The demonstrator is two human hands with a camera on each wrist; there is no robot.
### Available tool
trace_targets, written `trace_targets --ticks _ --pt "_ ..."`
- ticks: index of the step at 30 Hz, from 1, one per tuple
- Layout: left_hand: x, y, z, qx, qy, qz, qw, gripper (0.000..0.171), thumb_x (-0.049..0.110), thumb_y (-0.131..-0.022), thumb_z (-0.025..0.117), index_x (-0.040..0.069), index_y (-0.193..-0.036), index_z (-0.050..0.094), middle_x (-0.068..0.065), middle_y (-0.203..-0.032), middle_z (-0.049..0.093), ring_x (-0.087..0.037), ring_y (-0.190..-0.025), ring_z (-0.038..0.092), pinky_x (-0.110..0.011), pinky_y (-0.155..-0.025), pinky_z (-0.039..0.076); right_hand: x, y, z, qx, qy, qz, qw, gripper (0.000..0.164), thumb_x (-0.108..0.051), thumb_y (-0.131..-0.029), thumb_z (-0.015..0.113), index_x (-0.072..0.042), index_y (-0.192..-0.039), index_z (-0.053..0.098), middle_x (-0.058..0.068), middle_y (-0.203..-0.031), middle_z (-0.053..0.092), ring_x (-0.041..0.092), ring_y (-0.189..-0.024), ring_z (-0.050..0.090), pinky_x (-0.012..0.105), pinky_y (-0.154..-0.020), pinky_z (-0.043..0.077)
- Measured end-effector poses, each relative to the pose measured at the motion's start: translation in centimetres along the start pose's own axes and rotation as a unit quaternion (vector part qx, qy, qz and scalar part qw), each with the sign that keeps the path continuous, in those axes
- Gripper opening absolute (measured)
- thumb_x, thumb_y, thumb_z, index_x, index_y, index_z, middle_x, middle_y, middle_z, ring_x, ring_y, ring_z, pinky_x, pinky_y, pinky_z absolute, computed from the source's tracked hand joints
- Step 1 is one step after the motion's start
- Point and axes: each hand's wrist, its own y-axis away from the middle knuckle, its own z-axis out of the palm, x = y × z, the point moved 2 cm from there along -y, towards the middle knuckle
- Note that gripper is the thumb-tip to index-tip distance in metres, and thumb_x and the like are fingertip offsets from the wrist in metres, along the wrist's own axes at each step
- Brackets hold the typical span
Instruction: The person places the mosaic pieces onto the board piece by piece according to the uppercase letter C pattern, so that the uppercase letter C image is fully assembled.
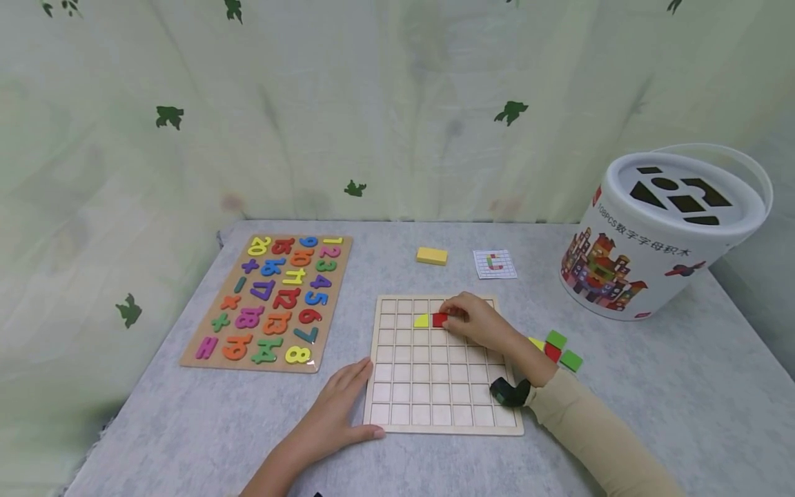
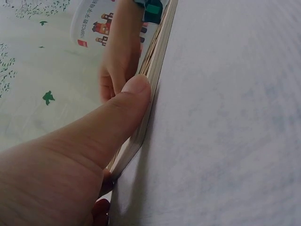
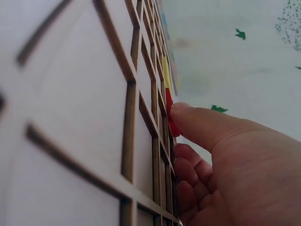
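Note:
A square wooden grid board (image 1: 420,393) lies on the table. My right hand (image 1: 477,322) is over its upper part, with thumb and fingers pinching a red square tile (image 1: 438,319) at a grid cell. In the right wrist view the red tile (image 3: 171,115) sits slightly tilted under the thumb tip. Just left of it, a yellow tile (image 1: 421,321) with a slanted edge rests in a cell. My left hand (image 1: 335,407) steadies the board's lower left corner, fingers straight along the left side and the thumb against the front edge.
Loose green, red and yellow tiles (image 1: 571,360) lie right of the board. Behind it are a yellow block (image 1: 431,256) and a pattern card (image 1: 495,264). A number puzzle board (image 1: 273,304) lies at left; a white bucket (image 1: 658,241) stands at back right.

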Motion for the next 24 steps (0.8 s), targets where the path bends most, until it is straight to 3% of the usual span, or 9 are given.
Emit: trace_targets --ticks 9,16,21,24 --pt "-0.1 0.0 0.0 -0.005 0.000 -0.003 1.0000 0.105 0.064 -0.064 0.063 0.008 -0.143 0.023 -0.005 -0.146 0.021 -0.026 -0.132 0.015 -0.046 -0.102 0.021 -0.6 -0.1 0.1 -0.019 0.013 -0.008 1.000 0.021 -0.014 -0.082 0.067 -0.011 -0.102 0.066 -0.002 -0.089 0.055 0.015 -0.077 0.046 0.030 -0.068 0.041" --pt "0.0 0.0 0.0 -0.004 -0.002 -0.002 1.0000 0.105 0.065 -0.064 0.063 0.008 -0.143 0.023 -0.005 -0.146 0.022 -0.027 -0.132 0.015 -0.047 -0.102 0.021 -0.5 0.5 -0.4 -0.019 -0.013 0.016 1.000 0.035 -0.021 -0.082 0.067 -0.010 -0.115 0.061 0.000 -0.100 0.056 0.016 -0.086 0.047 0.032 -0.076 0.041" --pt "0.0 -0.1 0.0 -0.006 0.000 -0.003 1.0000 0.105 0.064 -0.064 0.063 0.008 -0.143 0.023 -0.005 -0.146 0.021 -0.026 -0.132 0.015 -0.046 -0.102 0.021 -1.0 1.4 -1.7 -0.007 -0.051 0.024 0.998 0.043 -0.022 -0.084 0.064 -0.007 -0.124 0.054 0.007 -0.113 0.055 0.021 -0.099 0.050 0.038 -0.086 0.042" --pt "0.0 -0.1 -0.1 -0.006 0.000 -0.001 1.0000 0.105 0.064 -0.064 0.063 0.008 -0.143 0.023 -0.006 -0.146 0.022 -0.027 -0.132 0.015 -0.046 -0.102 0.021 -1.4 2.4 -3.1 0.012 -0.043 0.025 0.999 0.047 -0.024 -0.084 0.064 -0.008 -0.126 0.051 0.008 -0.119 0.053 0.025 -0.105 0.049 0.043 -0.087 0.040"
